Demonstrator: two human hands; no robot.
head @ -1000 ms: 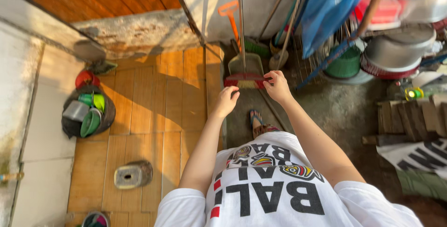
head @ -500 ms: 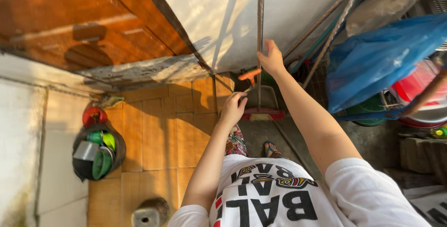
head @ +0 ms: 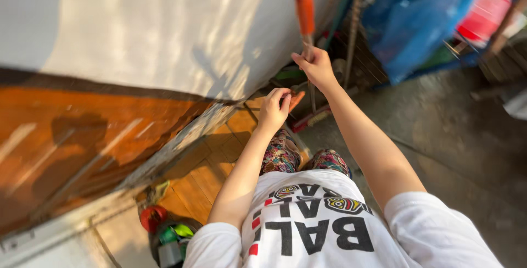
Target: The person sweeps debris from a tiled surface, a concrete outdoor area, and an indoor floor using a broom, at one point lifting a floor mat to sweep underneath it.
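A person is gripping a long-handled broom (head: 307, 54) beside a white wall (head: 164, 26), over a wooden floor (head: 208, 174).

The right hand (head: 315, 66) is closing tight around the broom's thin pole below its orange grip; the left hand (head: 274, 109) is curling shut on an orange dustpan handle (head: 296, 99). The red-edged broom head (head: 310, 118) is resting low on the concrete.

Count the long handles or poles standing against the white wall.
3, perhaps more. The orange-tipped broom handle is gripped by the right hand; a green pole and a pale wooden pole lean beside the blue plastic sheet, which may hide others.
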